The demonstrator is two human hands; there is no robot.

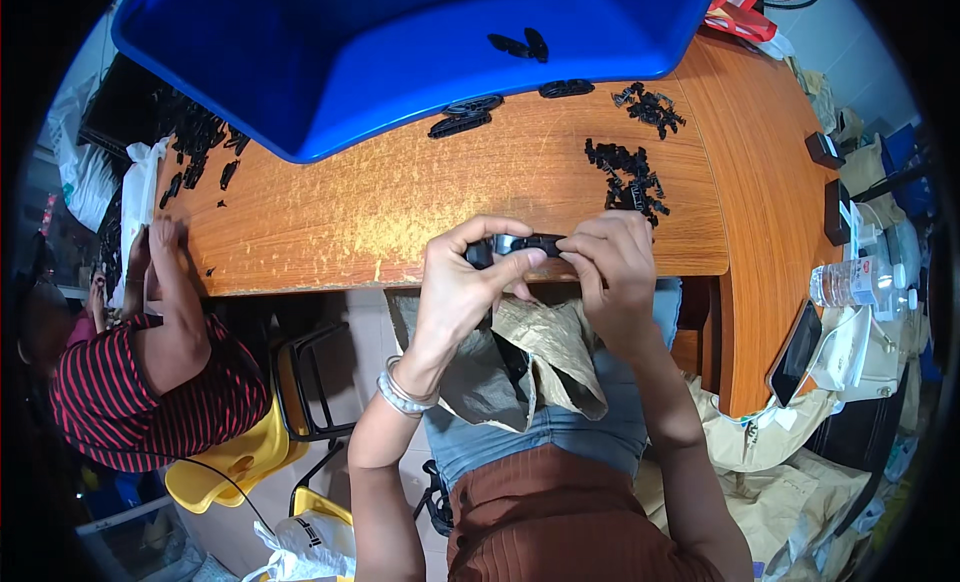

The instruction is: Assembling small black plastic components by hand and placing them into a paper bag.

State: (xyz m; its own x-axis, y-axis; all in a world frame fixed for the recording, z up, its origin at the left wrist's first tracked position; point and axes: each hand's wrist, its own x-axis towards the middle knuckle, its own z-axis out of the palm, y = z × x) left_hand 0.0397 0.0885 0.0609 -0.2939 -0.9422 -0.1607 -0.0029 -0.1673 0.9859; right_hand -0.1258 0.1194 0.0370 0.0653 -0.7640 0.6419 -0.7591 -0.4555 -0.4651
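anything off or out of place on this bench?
Minor: two black oval parts lie half under the tilted blue bin at its rim, and the wooden table edge is worn pale. Both hands, left and right, pinch one black part normally.

table (330, 217): orange wood, scuffed
on it: blue bin (400, 52) beyond hands; black plastic parts (628, 177) just past right hand (615, 267)

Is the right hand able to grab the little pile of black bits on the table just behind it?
Probably yes. The right hand sits at the table edge, and the pile of black bits lies just beyond it with bare wood between. But both hands are pinching a black part, so it would have to let go first.
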